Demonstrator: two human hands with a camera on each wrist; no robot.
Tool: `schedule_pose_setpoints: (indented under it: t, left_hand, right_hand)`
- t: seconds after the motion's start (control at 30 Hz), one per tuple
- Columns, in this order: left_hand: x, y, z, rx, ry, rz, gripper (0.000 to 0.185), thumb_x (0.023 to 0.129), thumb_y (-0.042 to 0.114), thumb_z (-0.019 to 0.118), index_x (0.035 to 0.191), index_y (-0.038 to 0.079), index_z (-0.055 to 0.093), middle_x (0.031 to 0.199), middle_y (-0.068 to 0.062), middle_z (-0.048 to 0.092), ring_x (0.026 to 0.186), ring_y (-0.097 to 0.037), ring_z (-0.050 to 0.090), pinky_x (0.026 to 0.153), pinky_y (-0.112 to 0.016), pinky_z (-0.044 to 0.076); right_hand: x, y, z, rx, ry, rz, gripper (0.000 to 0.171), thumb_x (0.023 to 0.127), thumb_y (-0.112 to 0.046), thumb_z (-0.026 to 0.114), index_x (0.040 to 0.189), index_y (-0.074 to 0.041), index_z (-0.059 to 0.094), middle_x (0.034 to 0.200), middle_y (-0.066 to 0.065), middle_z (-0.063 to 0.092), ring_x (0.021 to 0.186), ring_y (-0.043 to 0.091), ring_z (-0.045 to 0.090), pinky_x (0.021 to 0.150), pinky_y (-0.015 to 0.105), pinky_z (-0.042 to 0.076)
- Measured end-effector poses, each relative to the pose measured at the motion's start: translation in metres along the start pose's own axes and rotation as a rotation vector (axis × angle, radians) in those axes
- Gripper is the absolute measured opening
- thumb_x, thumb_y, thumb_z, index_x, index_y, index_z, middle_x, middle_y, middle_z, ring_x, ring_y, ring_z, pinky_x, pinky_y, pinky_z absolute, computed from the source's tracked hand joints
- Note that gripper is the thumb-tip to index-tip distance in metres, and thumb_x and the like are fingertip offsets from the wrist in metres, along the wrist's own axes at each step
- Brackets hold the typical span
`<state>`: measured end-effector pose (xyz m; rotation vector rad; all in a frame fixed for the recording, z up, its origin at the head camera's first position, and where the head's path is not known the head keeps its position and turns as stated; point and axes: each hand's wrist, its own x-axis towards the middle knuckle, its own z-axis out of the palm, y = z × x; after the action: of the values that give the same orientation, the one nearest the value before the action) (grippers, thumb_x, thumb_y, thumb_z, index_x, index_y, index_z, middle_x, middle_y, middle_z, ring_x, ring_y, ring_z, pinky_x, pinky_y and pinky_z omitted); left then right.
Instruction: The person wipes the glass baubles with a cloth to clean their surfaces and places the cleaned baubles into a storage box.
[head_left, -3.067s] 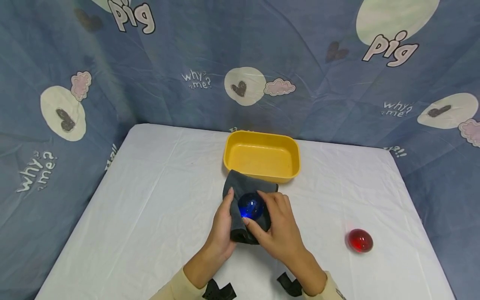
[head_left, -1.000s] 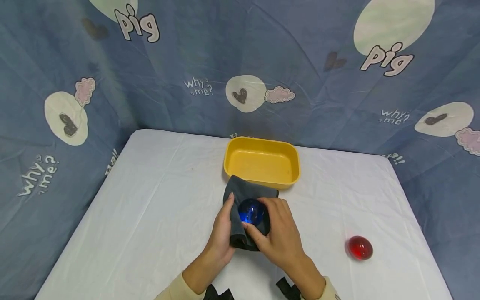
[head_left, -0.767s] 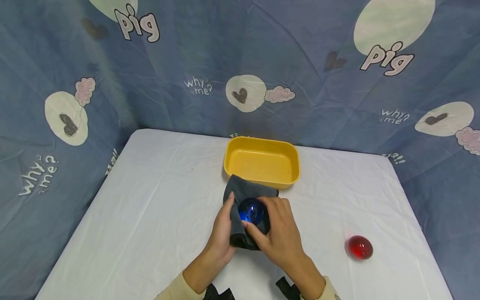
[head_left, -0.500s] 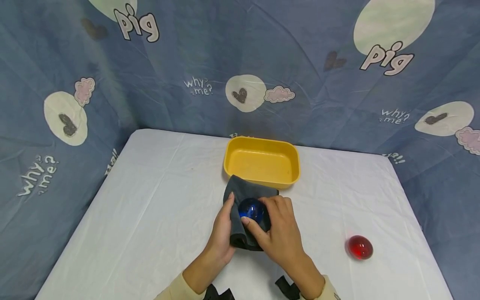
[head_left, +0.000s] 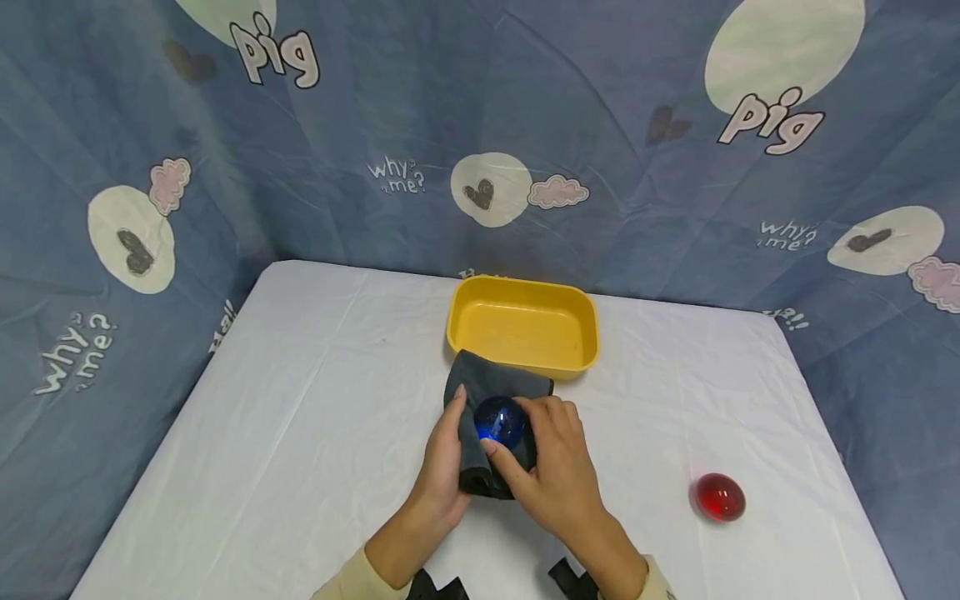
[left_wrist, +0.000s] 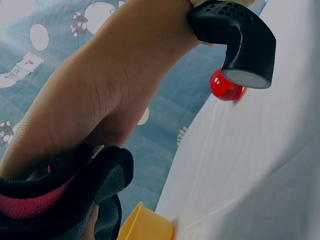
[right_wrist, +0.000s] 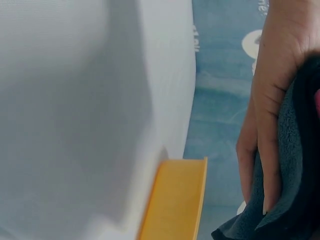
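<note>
My left hand holds a dark grey cloth from the left, thumb along its edge and fingers mostly hidden beneath. My right hand pinches a clear blue ball between thumb and fingers, against the cloth's upper face. In the left wrist view the cloth shows thick black edging and a pink patch. Seen in the right wrist view, straight fingers lie along the cloth's fuzzy underside. The ball is hidden in both wrist views.
Just beyond the cloth stands a yellow tray, overlapped by its far corner. A clear red ball rests on the white-covered table at the right. Blue printed fabric hangs behind and at the sides.
My right thumb and fingers shift slightly over the blue ball, and the ball's highlights change. The left hand keeps its hold on the cloth. The head view has tilted slightly up.
</note>
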<state>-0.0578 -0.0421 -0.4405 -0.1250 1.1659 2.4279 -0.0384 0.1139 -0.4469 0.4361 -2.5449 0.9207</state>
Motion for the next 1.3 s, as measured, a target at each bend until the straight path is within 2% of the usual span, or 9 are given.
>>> schedule_pose_setpoints:
  t: [0.13,0.27,0.47,0.63,0.8,1.0,1.17,1.3]
  left_hand:
    - [0.0002,0.0006,-0.0012,-0.007,-0.011,0.01,0.067,0.109,0.062,0.037,0.156,0.014,0.033,0.145,-0.003,0.047,0.128,-0.014,0.051,0.106,-0.027,0.045]
    - [-0.0001,0.0005,-0.0018,0.001,-0.016,0.013,0.068,0.109,0.062,0.037,0.157,0.014,0.033,0.148,-0.003,0.046,0.131,-0.013,0.049,0.108,-0.027,0.043]
    - [0.0003,-0.0003,-0.0014,0.003,0.0,0.003,0.067,0.108,0.063,0.039,0.15,0.011,0.039,0.139,-0.001,0.051,0.127,-0.014,0.051,0.106,-0.029,0.045]
    - [0.0,-0.0008,-0.001,0.002,0.005,0.001,0.067,0.109,0.062,0.039,0.154,0.013,0.034,0.145,-0.002,0.045,0.129,-0.014,0.048,0.105,-0.027,0.044]
    - [-0.0005,-0.0008,-0.0004,0.0,-0.007,0.0,0.068,0.109,0.062,0.039,0.157,0.014,0.03,0.15,-0.004,0.041,0.13,-0.015,0.046,0.106,-0.027,0.043]
    - [-0.0016,-0.0015,-0.0002,0.012,-0.004,-0.005,0.071,0.108,0.064,0.039,0.157,0.013,0.029,0.149,-0.006,0.042,0.129,-0.015,0.048,0.105,-0.027,0.045]
    - [-0.0015,-0.0016,0.0002,0.012,-0.006,-0.009,0.072,0.108,0.065,0.039,0.156,0.013,0.031,0.146,-0.005,0.045,0.128,-0.015,0.05,0.105,-0.028,0.046]
    - [-0.0007,-0.0013,0.0004,0.0,0.004,-0.011,0.07,0.107,0.064,0.04,0.152,0.01,0.036,0.139,-0.004,0.052,0.124,-0.013,0.055,0.104,-0.028,0.048]
  right_hand:
    - [-0.0003,0.0003,0.0011,-0.013,-0.012,-0.019,0.066,0.087,-0.04,0.086,0.135,-0.003,0.06,0.118,0.009,0.06,0.107,0.025,0.05,0.091,0.042,0.045]
    - [-0.0003,0.0012,0.0022,-0.035,0.015,-0.078,0.076,0.083,-0.033,0.089,0.143,-0.002,0.054,0.124,0.013,0.057,0.111,0.028,0.052,0.095,0.045,0.045]
    - [0.0004,0.0012,0.0015,-0.038,0.049,-0.134,0.068,0.081,-0.029,0.091,0.134,-0.002,0.057,0.123,0.014,0.057,0.11,0.028,0.055,0.096,0.046,0.046]
    - [0.0009,0.0009,0.0002,-0.001,0.047,-0.124,0.066,0.083,-0.029,0.09,0.133,-0.001,0.057,0.121,0.012,0.059,0.11,0.028,0.055,0.096,0.044,0.045]
    - [0.001,0.001,-0.0003,0.018,0.051,-0.102,0.06,0.089,-0.038,0.084,0.129,0.0,0.059,0.117,0.011,0.062,0.106,0.027,0.055,0.093,0.041,0.046]
    - [0.002,0.0014,0.0006,0.024,0.083,-0.096,0.054,0.095,-0.047,0.077,0.122,-0.002,0.064,0.112,0.008,0.065,0.099,0.025,0.051,0.085,0.039,0.044]
    - [0.0021,0.0015,0.0014,0.012,0.101,-0.072,0.056,0.099,-0.056,0.067,0.118,-0.004,0.068,0.107,0.005,0.062,0.096,0.023,0.047,0.08,0.035,0.041]
    - [0.0018,0.0013,0.0017,0.004,0.086,-0.053,0.053,0.098,-0.052,0.071,0.118,-0.003,0.068,0.107,0.006,0.061,0.096,0.022,0.047,0.079,0.035,0.043]
